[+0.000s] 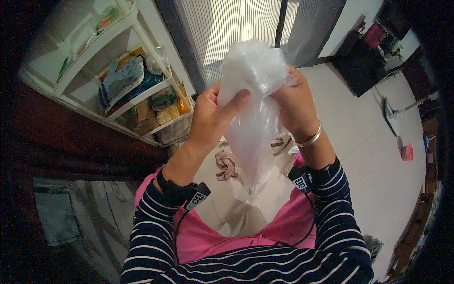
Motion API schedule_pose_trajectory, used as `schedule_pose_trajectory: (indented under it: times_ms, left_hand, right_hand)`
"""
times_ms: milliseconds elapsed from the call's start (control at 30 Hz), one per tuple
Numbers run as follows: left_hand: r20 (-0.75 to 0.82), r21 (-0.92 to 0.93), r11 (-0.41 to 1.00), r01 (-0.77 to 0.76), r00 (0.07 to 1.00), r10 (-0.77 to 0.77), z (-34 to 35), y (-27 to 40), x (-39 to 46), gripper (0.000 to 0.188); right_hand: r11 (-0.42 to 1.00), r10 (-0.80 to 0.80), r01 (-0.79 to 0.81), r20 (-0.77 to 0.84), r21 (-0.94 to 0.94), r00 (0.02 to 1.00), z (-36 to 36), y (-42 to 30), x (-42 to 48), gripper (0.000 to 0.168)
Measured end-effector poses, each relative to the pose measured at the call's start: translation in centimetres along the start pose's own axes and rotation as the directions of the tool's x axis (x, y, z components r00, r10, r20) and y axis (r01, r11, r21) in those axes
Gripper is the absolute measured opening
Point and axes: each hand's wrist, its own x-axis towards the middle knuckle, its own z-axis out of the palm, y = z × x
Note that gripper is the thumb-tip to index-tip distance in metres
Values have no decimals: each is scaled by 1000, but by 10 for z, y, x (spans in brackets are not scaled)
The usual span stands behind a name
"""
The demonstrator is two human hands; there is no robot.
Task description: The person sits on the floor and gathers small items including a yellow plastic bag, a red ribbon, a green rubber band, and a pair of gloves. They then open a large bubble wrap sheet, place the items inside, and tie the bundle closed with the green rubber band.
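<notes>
Between my hands hangs a whitish, see-through plastic bag (pixel 253 124), bunched and puffed at its top and narrowing to a tip above the floor. My left hand (pixel 221 110) grips its left side, with the thumb laid across the front. On the other side my right hand (pixel 296 99) pinches a crumpled fold of the plastic, and its fingertips are partly hidden by the bag. Whether the bag holds anything I cannot tell. A crumpled pinkish cloth (pixel 226 165) lies on the floor below, left of the bag's lower end.
To the left stands a white shelf rack (pixel 142 96) with packets and folded cloth on it. A striped curtain (pixel 244 21) hangs ahead. On the tiled floor (pixel 354 142) at the right are a pink cup-like container (pixel 407 152) and a dark cabinet (pixel 358 67) farther back.
</notes>
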Motion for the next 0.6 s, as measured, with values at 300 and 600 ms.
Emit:
schedule_pose_trajectory:
  times_ms: [300, 600]
  left_hand:
    - [17, -136, 991, 2, 1000, 1, -22, -5, 2, 20]
    - [79, -261, 935, 239, 971, -226, -22, 8, -1, 28]
  right_hand:
    - [996, -74, 80, 118, -40, 990, 11, 3, -4, 22]
    - [725, -300, 521, 474, -451, 828, 6, -7, 4, 29]
